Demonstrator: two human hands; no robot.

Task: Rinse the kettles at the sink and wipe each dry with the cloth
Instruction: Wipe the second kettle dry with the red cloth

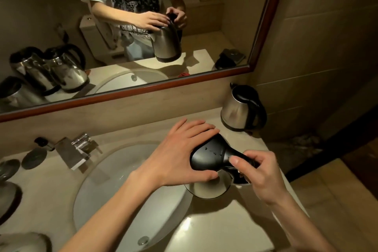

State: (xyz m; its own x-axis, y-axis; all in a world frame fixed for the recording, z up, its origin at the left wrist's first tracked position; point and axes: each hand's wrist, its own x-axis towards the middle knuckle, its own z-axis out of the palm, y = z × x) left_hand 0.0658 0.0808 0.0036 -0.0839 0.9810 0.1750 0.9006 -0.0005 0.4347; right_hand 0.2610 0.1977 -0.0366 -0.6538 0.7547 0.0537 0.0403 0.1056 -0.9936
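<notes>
I hold a steel kettle (pixel 208 189) with a black lid over the right rim of the white sink (pixel 114 182). My left hand (pixel 180 149) lies flat over the black lid (pixel 208 156), fingers spread around it. My right hand (pixel 259 172) grips the kettle's black handle, thumb on top. The kettle's steel body shows below the lid. A second steel kettle (pixel 241 108) stands upright at the back right of the counter. More kettles sit at the left edge (pixel 8 190) and bottom left (pixel 24 241), only partly seen. No cloth is visible.
A chrome faucet (pixel 79 149) stands behind the sink on the left, next to two dark round discs (pixel 33 158). A framed mirror (pixel 143 88) runs along the back wall. The beige counter (pixel 235 217) ends on the right above a tiled floor.
</notes>
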